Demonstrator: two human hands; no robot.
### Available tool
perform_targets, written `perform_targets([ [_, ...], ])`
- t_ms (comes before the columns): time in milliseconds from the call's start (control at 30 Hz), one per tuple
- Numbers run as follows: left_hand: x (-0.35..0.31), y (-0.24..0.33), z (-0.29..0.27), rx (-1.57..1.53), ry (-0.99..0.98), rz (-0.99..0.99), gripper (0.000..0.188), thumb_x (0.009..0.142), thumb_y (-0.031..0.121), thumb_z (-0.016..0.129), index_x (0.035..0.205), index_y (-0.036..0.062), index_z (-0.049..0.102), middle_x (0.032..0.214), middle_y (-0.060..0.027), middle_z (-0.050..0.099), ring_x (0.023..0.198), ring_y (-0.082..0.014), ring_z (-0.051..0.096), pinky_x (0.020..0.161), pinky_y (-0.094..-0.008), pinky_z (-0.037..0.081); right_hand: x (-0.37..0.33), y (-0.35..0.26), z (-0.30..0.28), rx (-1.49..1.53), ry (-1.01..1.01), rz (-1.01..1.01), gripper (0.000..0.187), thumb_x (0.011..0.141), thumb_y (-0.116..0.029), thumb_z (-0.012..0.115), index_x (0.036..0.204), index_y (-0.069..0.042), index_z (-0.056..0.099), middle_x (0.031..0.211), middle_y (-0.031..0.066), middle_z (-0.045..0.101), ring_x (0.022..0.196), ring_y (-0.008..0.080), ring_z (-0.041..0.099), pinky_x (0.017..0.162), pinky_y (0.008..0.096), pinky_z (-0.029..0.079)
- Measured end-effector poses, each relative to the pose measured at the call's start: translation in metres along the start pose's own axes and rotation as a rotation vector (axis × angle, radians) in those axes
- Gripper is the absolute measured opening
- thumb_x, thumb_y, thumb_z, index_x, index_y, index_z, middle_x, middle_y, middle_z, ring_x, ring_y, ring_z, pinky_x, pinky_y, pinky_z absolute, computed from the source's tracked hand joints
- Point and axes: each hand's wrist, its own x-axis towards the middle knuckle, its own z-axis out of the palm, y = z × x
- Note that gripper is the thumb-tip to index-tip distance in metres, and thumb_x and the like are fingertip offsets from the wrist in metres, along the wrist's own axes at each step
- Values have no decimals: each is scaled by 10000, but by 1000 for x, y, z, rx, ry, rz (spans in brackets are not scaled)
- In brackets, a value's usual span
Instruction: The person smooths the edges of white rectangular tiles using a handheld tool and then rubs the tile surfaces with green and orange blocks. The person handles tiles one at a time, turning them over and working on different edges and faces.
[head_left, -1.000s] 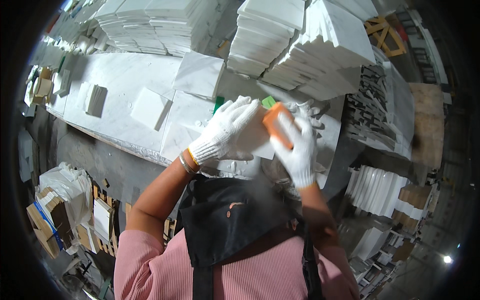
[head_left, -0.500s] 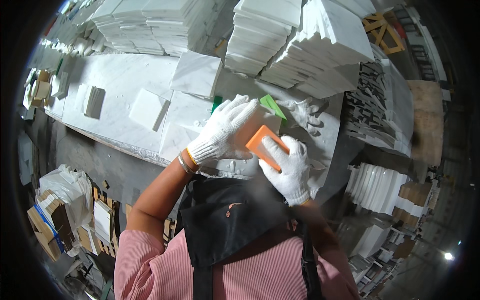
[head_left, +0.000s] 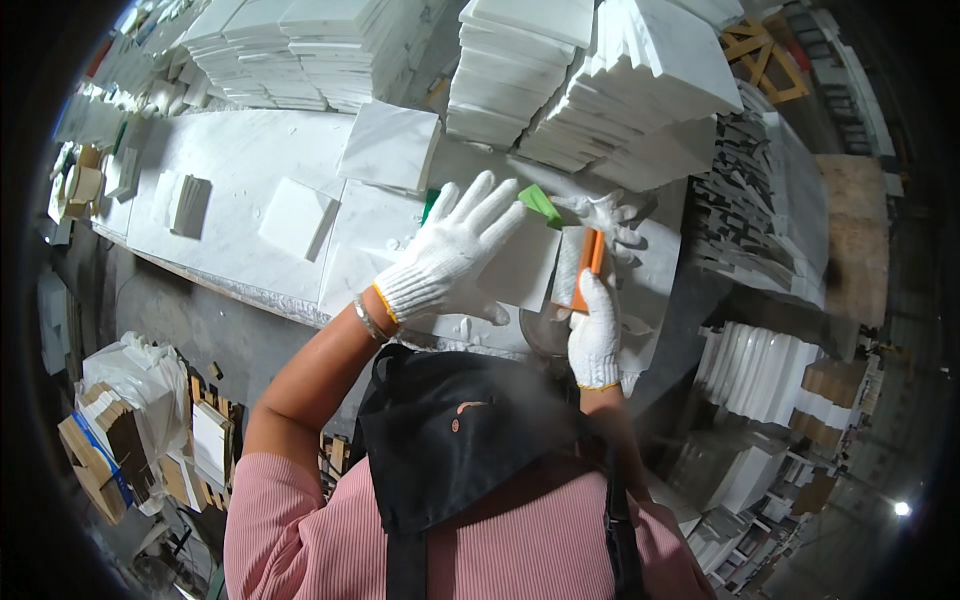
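Apparently, the white tile (head_left: 527, 272) lies just above the frame's centre on the surface (head_left: 250, 145), partly covered by the left hand (head_left: 450, 250), whose grip is spread wide, clasping nothing. Right of the tile, the right hand (head_left: 597, 340) has its grip closed round the lower end of the orange block (head_left: 588, 256), tipped so its pale face looks left. The block seems light and stiff, best taken by its sides, clear of that face. The tile is probably rigid, heavier, slippery when dusty and brittle at its corners; opposite edges suit a hold.
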Motion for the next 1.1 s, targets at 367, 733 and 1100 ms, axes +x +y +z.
perform_targets([
  [367, 1, -1, 10, -103, 24, -1, 1159, 523, 477, 880, 1482, 62, 378, 1529, -139, 367, 1448, -405, 263, 1160, -545, 278, -25, -8, 28, -225, -28, -18, 542, 986, -262, 531, 1440, 3, 399, 1160, 57, 585, 1023, 119, 546, 904, 290, 443],
  [733, 0, -3, 12, -145, 93, 15, 1146, 497, 436, 904, 1455, 51, 407, 1492, -157, 409, 1422, -425, 305, 1137, -521, 325, -14, -3, 21, -202, -86, -75, 570, 988, -321, 570, 1430, 7, 420, 1180, 77, 610, 1025, 122, 561, 911, 280, 451],
  [1100, 2, -9, 20, -99, 94, 34, 1157, 503, 429, 905, 1472, 65, 387, 1516, -155, 381, 1423, -419, 306, 1137, -511, 331, -17, -9, 26, -241, -130, -161, 628, 1002, -180, 491, 1546, -12, 227, 1457, 106, 430, 1271, 171, 466, 1077, 315, 361],
])
